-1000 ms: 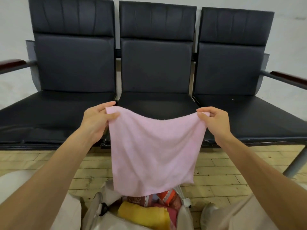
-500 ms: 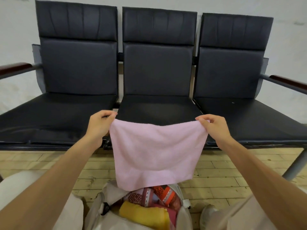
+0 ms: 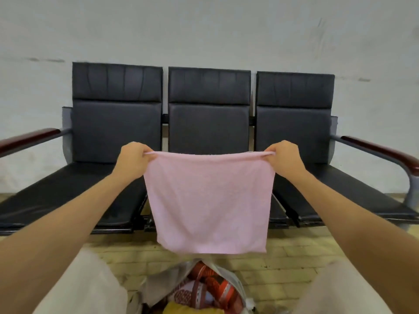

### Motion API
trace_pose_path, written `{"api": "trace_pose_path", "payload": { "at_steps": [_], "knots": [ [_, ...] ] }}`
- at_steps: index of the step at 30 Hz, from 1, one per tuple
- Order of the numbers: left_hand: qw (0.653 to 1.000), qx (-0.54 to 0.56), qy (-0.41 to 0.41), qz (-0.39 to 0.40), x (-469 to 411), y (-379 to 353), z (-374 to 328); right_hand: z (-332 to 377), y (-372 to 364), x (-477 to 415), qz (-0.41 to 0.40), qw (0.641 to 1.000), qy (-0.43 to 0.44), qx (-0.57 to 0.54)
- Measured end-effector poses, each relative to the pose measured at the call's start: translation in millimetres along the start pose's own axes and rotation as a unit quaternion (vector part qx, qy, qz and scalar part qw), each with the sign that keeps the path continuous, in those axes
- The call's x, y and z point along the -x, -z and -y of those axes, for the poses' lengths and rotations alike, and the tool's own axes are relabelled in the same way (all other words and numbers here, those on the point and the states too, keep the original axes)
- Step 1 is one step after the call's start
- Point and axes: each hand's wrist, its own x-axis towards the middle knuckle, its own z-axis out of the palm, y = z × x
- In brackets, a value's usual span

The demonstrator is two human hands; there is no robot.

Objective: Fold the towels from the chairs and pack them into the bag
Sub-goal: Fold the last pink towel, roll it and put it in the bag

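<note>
A wooden armrest (image 3: 29,138) runs out of view at the left edge, beside the left chair (image 3: 115,130), whose black seat is partly covered by the person's forearm. The left hand (image 3: 132,158) is curled tight on the top left corner of the pink towel (image 3: 210,200); its fingertips are tucked behind the cloth and cannot be seen. The towel hangs flat and spread wide in the air in front of the middle chair (image 3: 208,125), hiding most of that seat and the gap to the floor (image 3: 283,257). The right hand (image 3: 284,157), well apart from the left, pinches the top right corner in the same way, in front of the right chair (image 3: 294,130). Below the towel's lower edge, between the knees, a white bag (image 3: 158,288) stands open on the floor, cut off by the bottom edge. A red patterned cloth (image 3: 210,279) and a yellow towel (image 3: 192,308) show inside it, too blurred to tell whether they are folded.
</note>
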Motion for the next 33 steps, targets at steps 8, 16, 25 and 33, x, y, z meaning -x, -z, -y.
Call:
{"api": "trace_pose_path", "payload": {
  "at_steps": [8,16,25,33],
  "knots": [
    [0.999,0.010,-0.009,-0.043,-16.8,30.0,-10.4,7.2,24.8,-0.6,-0.138,0.989,0.059,-0.008],
    [0.996,0.053,-0.018,0.068,-9.3,40.6,-10.4,5.9,32.0,8.2,-0.091,0.991,0.059,-0.081],
    [0.996,-0.053,-0.058,-0.044,-9.9,36.3,-3.7,5.8,31.9,11.2,-0.099,0.994,0.035,-0.020],
    [0.993,0.001,0.030,0.114,-0.7,31.9,-5.1,3.5,24.9,6.7,-0.009,0.999,0.010,-0.033]
  ]
}}
